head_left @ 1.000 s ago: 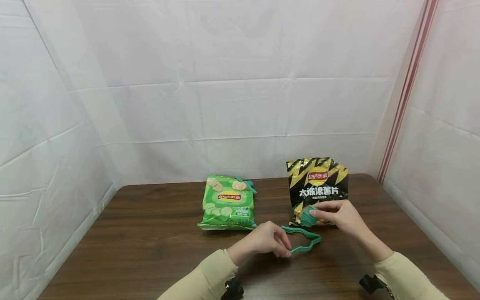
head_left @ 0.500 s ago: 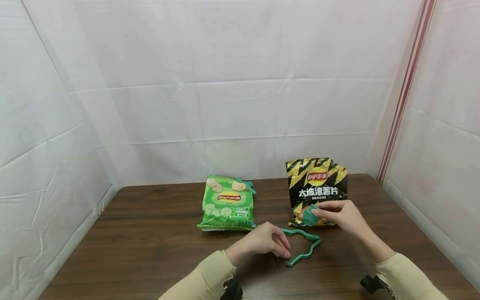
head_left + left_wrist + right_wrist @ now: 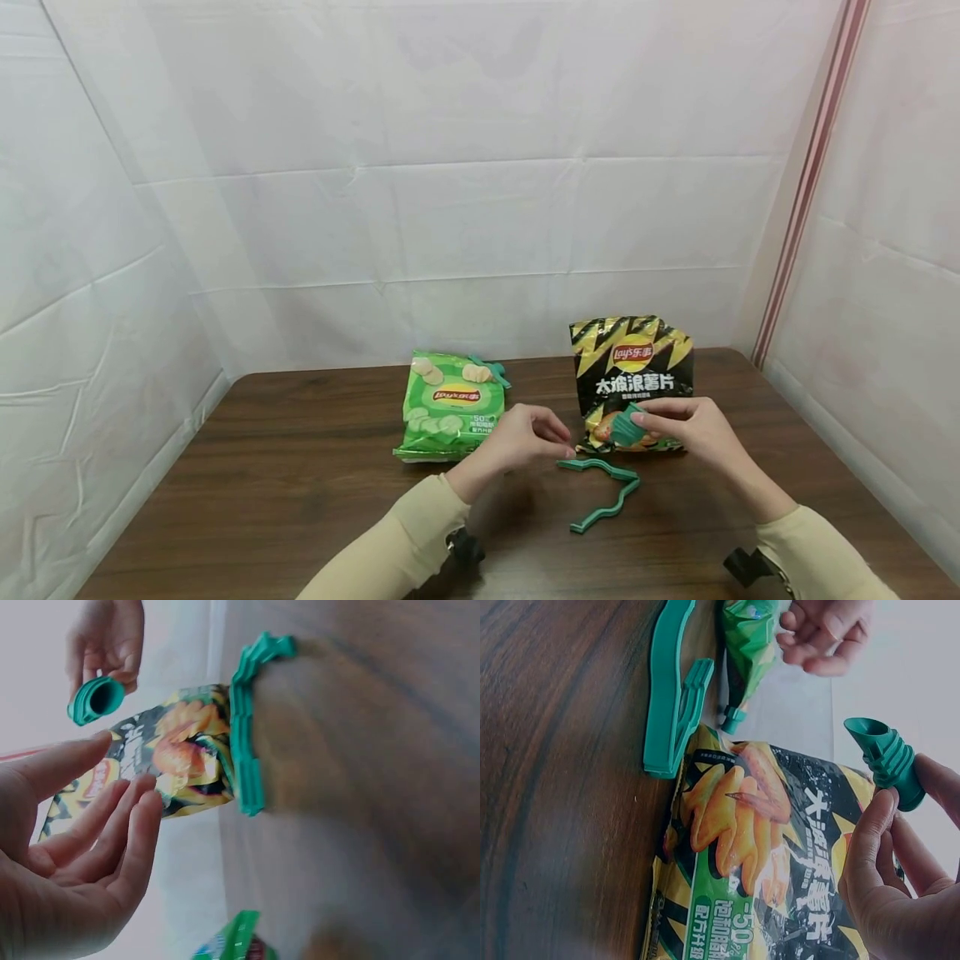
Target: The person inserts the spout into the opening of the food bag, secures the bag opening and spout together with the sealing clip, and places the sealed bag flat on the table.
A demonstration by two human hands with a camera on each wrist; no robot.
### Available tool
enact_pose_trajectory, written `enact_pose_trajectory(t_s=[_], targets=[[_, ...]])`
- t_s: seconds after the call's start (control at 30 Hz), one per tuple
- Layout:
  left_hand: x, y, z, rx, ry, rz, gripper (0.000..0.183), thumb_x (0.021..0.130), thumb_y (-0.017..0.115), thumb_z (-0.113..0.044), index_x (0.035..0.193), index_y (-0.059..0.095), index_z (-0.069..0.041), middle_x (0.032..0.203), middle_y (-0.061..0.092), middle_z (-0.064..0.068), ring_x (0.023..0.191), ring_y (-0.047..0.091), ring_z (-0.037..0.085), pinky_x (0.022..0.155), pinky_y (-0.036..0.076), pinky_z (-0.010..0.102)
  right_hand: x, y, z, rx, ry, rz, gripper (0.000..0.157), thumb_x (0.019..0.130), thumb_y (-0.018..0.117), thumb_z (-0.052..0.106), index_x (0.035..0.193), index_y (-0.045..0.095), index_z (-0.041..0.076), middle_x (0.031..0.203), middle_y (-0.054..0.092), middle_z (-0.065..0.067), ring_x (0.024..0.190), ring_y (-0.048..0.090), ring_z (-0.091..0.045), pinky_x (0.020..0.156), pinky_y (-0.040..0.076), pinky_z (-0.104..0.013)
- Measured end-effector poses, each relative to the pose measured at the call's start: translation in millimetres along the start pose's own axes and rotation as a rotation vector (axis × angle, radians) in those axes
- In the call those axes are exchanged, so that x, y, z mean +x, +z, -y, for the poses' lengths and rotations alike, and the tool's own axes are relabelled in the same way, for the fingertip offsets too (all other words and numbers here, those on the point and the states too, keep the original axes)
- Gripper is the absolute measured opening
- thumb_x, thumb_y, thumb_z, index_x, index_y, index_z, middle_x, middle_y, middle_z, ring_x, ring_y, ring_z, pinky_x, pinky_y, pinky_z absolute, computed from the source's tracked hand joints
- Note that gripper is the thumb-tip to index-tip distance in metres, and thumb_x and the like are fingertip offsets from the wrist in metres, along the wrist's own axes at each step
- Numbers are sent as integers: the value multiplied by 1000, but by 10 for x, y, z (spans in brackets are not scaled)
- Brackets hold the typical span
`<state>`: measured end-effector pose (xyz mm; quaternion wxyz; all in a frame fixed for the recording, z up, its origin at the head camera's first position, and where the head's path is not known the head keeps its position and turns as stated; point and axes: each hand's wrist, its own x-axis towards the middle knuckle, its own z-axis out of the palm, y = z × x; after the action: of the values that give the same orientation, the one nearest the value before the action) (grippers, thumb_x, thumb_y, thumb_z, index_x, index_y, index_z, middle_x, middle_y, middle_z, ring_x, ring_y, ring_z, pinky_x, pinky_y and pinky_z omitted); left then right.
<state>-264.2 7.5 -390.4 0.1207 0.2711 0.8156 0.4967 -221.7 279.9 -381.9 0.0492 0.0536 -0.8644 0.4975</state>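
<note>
My right hand (image 3: 697,425) pinches a hollow green threaded spout (image 3: 889,761) between thumb and fingers, its slanted mouth pointing away from the hand. In the head view the spout is in front of the lower part of a black and yellow chip bag (image 3: 633,367). My left hand (image 3: 517,437) has nothing between its relaxed fingers and is just above the left end of a wavy green bag clip (image 3: 634,478). The clip lies unfolded on the table, its two arms spread and joined at the right end, as the right wrist view also shows.
A green chip bag (image 3: 453,417) lies left of the black and yellow one, with a green plastic piece (image 3: 495,373) at its upper right corner. The dark wooden table (image 3: 300,492) meets white sheeting (image 3: 465,217) at the back and sides.
My left hand let go of the clip's near arm, which swung toward me, then moved up and away to the clip's far arm. My right hand keeps holding the spout and has turned it slightly.
</note>
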Motion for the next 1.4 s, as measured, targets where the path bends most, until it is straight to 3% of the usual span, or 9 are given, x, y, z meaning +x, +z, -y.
enact_pose_trajectory(t_s=[0.33,0.6,0.73,0.87,1.07,1.4], targets=[[249,-142,-117,19,29,-177,31,76,81,-21,101,70,-7,93,72,6,80,65,13,68,51,26,12,-42,-49,18,10,-17,44,86,69,38,117,68,6,105,70,-11,87,70,-24,77,55,-37],[465,-203,-244,53,10,-281,39,77,80,-25,110,67,-9,107,70,5,98,66,21,77,52,31,24,-73,-77,21,7,-26,45,86,68,38,118,67,5,109,69,-13,85,70,-16,78,55,-36],[565,-213,-312,77,-13,-286,51,78,78,-29,123,62,-11,118,67,5,110,61,23,84,52,35,22,-86,-77,15,15,-27,47,87,68,39,119,66,6,112,68,-15,86,70,-14,80,55,-37],[640,-218,-354,18,-23,-273,54,81,76,-28,129,58,-9,124,64,6,115,59,24,88,51,36,24,-94,-77,21,18,-24,47,87,68,40,120,66,6,112,68,-15,87,70,-13,81,55,-38],[725,-227,-377,-61,-39,-275,49,83,75,-24,126,60,-8,119,67,8,112,61,25,87,52,35,43,-107,-78,26,15,-22,46,87,67,40,120,66,7,112,68,-14,88,70,-10,81,55,-38],[777,-224,-482,-29,-27,-315,39,83,75,-22,117,63,-7,110,68,9,103,63,23,77,53,29,53,-133,-81,18,24,-31,47,88,67,39,119,66,5,112,68,-15,86,70,-10,79,55,-34]])
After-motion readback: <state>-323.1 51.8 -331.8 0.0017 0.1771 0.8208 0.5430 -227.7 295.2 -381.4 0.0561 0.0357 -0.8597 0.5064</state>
